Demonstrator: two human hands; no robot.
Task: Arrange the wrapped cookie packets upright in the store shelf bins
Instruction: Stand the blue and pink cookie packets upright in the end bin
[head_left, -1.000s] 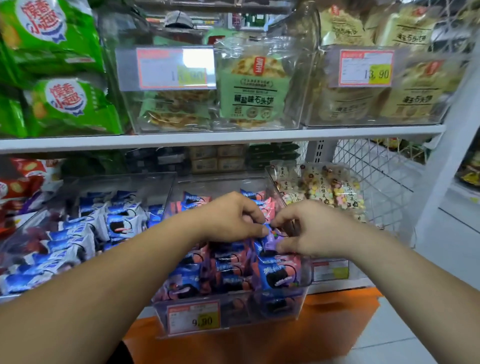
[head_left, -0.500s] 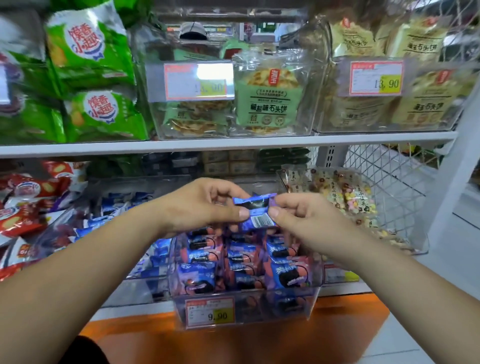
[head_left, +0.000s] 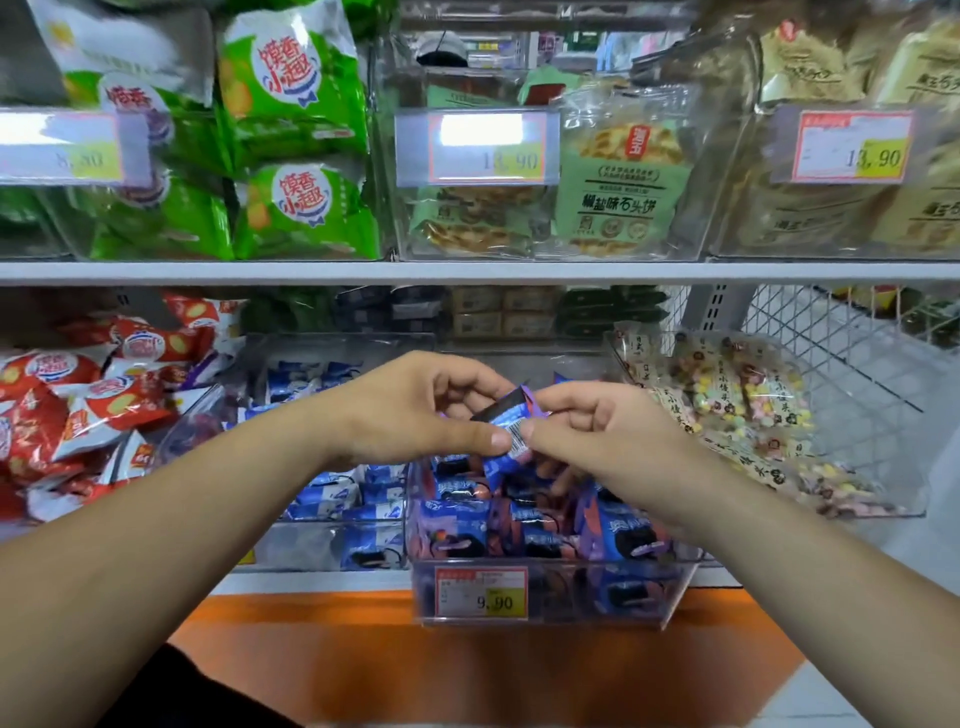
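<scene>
A small blue and purple wrapped cookie packet (head_left: 511, 423) is held in the air between both hands, its barcode side facing me. My left hand (head_left: 410, 405) pinches its left side and my right hand (head_left: 597, 431) pinches its right side. Directly below stands a clear plastic bin (head_left: 670, 592) with a 9.90 price tag, holding several blue and purple cookie packets (head_left: 618, 530), most of them upright. A second clear bin (head_left: 291, 545) to its left holds several blue and white packets (head_left: 332, 493).
Red snack bags (head_left: 78, 410) are heaped at the lower left. A bag of small colourful sweets (head_left: 737, 410) lies in a bin at the right, beside a wire basket (head_left: 852, 364). The upper shelf (head_left: 467, 271) carries green bags and flatbread packs. An orange base panel (head_left: 467, 660) runs below.
Both hands lifted one packet out of the bin and raised it. It has since been turned a little between the fingers, and the camera has tilted upward.
</scene>
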